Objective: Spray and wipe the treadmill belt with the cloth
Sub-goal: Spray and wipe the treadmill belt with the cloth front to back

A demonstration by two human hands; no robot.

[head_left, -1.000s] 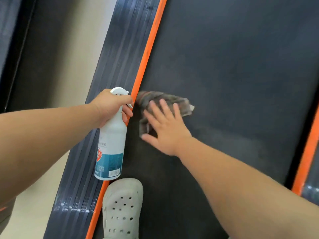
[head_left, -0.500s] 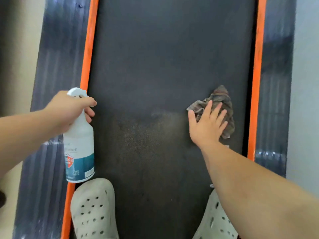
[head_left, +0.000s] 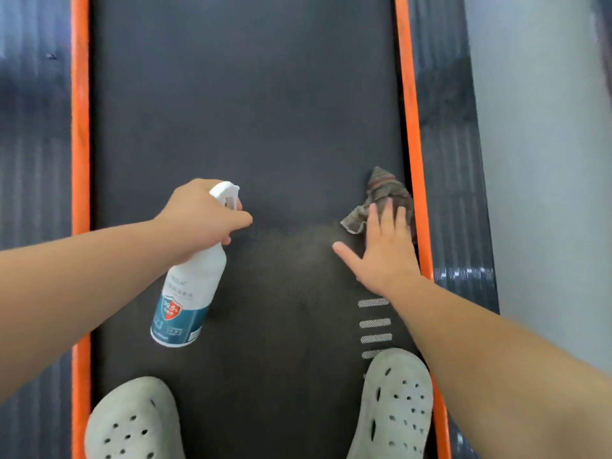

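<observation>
Clogs, pale and perforated, fill the bottom edge of the frame, the lower-left clog and the lower-right clog both standing on the dark treadmill belt. Just above the lower-right clog, short white stripes are printed on the belt. Left of centre, the left hand is curled round the neck of a white spray bottle with a blue label, one finger lying over the trigger. The bottle hangs tilted above the belt, its nozzle pointing toward the upper right. Right of centre, the right hand lies flat with straight, spread fingers. It presses a crumpled brownish cloth onto the belt, with the thumb splayed toward the middle. The cloth sits right beside the orange strip along the belt's right edge. A matching orange strip borders the left edge. Outside the strips run dark ribbed side rails, and pale floor fills the upper right.
</observation>
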